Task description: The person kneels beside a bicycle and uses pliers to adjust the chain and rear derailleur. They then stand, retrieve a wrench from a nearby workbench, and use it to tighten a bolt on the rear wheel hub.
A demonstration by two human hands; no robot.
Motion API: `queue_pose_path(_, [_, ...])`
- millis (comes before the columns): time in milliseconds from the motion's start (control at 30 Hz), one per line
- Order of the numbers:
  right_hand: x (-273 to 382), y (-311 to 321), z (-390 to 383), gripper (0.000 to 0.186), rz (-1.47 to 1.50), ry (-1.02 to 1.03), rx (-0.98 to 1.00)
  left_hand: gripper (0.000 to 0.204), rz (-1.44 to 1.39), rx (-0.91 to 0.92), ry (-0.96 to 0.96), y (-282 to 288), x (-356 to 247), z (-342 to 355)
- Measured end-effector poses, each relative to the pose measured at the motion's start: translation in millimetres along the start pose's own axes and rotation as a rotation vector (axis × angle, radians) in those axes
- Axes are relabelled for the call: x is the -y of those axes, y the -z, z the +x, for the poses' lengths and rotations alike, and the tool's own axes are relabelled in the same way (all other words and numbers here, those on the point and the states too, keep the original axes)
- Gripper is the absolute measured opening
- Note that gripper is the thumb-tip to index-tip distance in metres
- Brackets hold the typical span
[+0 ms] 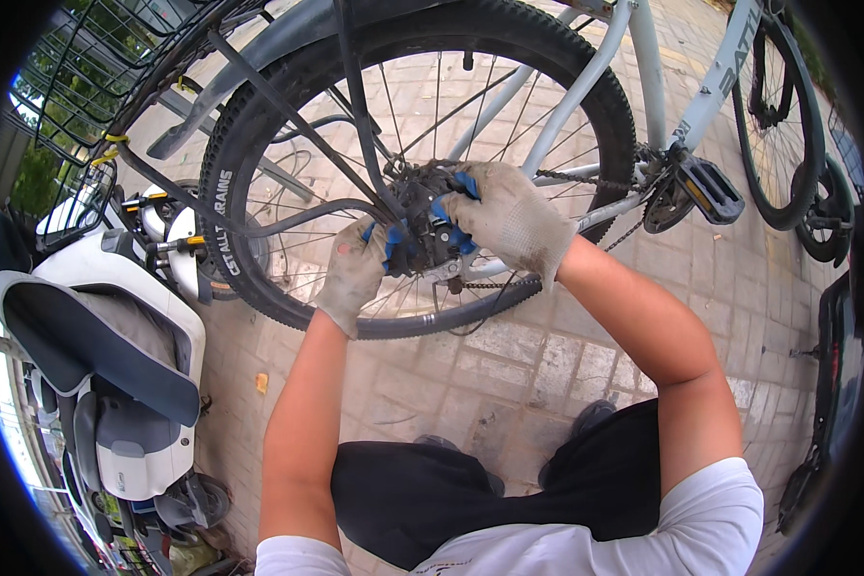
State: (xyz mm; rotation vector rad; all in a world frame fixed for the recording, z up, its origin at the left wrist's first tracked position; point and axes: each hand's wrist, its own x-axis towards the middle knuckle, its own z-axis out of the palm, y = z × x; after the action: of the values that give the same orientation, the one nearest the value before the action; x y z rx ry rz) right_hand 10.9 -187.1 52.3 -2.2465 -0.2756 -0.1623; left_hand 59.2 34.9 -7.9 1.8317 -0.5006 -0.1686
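Both my hands wear off-white work gloves with blue and blackened fingertips. They meet at the rear hub of a light grey bicycle point(653, 77). My left hand point(357, 267) is closed at the left side of the hub, fingers bent inward. From the right, my right hand point(516, 216) closes around the hub area, its fingers curled. Between them sits a dark, greasy cluster of parts point(420, 206), and my fingers hide what exactly they grip. The rear wheel point(227, 180) has a knobby black tyre. A bicycle chain point(586, 180) runs right from the hub to the crank.
A black pedal point(708, 189) juts out at the right. Dark carrier struts point(288, 110) cross the wheel, and a wire basket point(96, 86) hangs at upper left. A white scooter point(130, 288) stands at the left. Another bicycle wheel point(792, 125) is at far right. Brick paving point(509, 374) lies below.
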Motion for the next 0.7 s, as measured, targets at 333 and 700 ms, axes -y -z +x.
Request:
queue_pose_path(333, [9,12,25,0.022,-0.282,0.186,0.095,0.03,0.019,-0.162,-0.007,-16,3,-7])
queue_pose_path(700, [9,4,20,0.03,-0.114,0.128,0.028,0.025,-0.002,-0.036,-0.051,4,-5,14])
